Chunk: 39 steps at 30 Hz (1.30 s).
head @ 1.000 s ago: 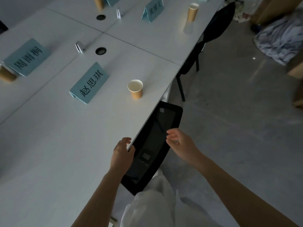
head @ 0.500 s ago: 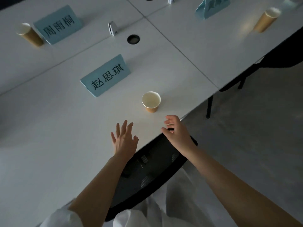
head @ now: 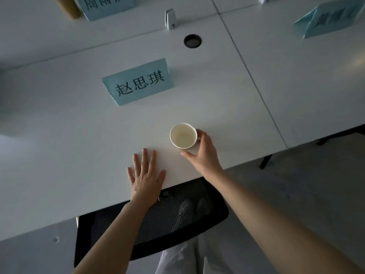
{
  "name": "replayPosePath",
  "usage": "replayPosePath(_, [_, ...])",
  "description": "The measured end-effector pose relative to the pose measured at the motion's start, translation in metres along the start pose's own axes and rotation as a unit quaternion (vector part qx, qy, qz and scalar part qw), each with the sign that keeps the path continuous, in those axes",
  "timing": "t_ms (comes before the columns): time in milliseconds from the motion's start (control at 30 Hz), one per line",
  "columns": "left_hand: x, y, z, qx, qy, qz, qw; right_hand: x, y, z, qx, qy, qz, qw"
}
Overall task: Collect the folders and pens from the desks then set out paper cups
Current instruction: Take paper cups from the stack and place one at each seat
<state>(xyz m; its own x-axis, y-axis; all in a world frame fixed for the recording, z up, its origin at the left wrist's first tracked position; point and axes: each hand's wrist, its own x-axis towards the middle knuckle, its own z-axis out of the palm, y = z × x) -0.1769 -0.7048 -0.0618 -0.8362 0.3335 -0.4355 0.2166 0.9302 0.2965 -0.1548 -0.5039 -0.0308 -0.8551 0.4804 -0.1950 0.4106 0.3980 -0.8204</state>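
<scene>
An empty paper cup point(head: 183, 135) stands upright on the white desk point(head: 59, 135), near its front edge. My right hand point(head: 203, 153) curls round the cup's right side, thumb below it and fingers behind it. My left hand point(head: 145, 175) lies flat on the desk with fingers spread, just left of the cup and apart from it. A second paper cup point(head: 68, 5) stands at the top left edge of the view, partly cut off. No folders or pens are in view.
A teal name card point(head: 138, 82) stands behind the cup, with two more name cards point(head: 106, 5) point(head: 329, 18) farther back. A round cable hole point(head: 192, 40) and a small white clip point(head: 170, 18) sit near the desk seam. A black mesh chair point(head: 167, 216) is tucked under the front edge.
The view swung toward the desk. Both hands left the chair back and moved over the desk. My left hand settled flat on the top; my right hand took hold of the cup.
</scene>
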Motion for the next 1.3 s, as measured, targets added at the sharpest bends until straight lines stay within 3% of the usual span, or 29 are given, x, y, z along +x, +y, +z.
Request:
replayPosePath(367, [-0.001, 0.011, 0.002, 0.036, 0.041, -0.023, 0.998, 0.021, -0.003, -0.001, 0.012, 0.02, -0.016, 1.0])
replayPosePath(733, [0.103, 0.049, -0.022, 0.027, 0.089, -0.012, 0.996, 0.126, -0.007, -0.032, -0.016, 0.075, -0.016, 0.997])
replayPosePath(1000, [0.105, 0.044, -0.012, 0.05, 0.135, -0.013, 0.99, 0.212, -0.03, -0.011, 0.007, 0.043, 0.006, 0.999])
replayPosePath(1300, [0.103, 0.045, -0.013, 0.044, 0.146, -0.01, 0.988, 0.242, -0.043, 0.01, -0.024, 0.033, -0.011, 0.999])
